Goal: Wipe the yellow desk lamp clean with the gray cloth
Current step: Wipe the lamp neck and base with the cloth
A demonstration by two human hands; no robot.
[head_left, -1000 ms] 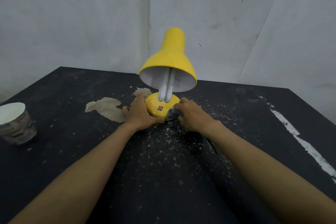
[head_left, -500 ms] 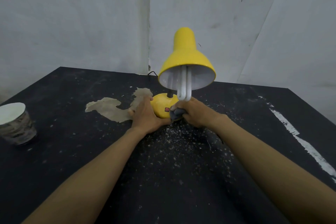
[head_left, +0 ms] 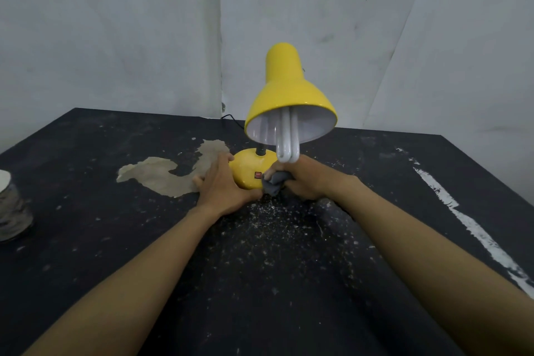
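The yellow desk lamp [head_left: 289, 95] stands upright on the black table [head_left: 86, 182], its shade facing me with a white bulb showing. Its round yellow base [head_left: 250, 167] carries a small red switch. My left hand [head_left: 224, 185] wraps around the base's left and front side, holding it. My right hand [head_left: 303, 180] is closed on a bunched gray cloth [head_left: 273, 185], pressing it against the base's right front beside the switch. Most of the cloth is hidden inside my fist.
A paper cup [head_left: 11, 211] stands at the table's left edge. A tan patch of peeled surface [head_left: 161, 176] lies left of the lamp. A black cord [head_left: 231, 120] runs off behind the lamp. White specks cover the table in front of me.
The lamp has shifted to the right and its shade has swung rightward. Both hands moved right with the base, and the cloth stays pressed at the base's front right.
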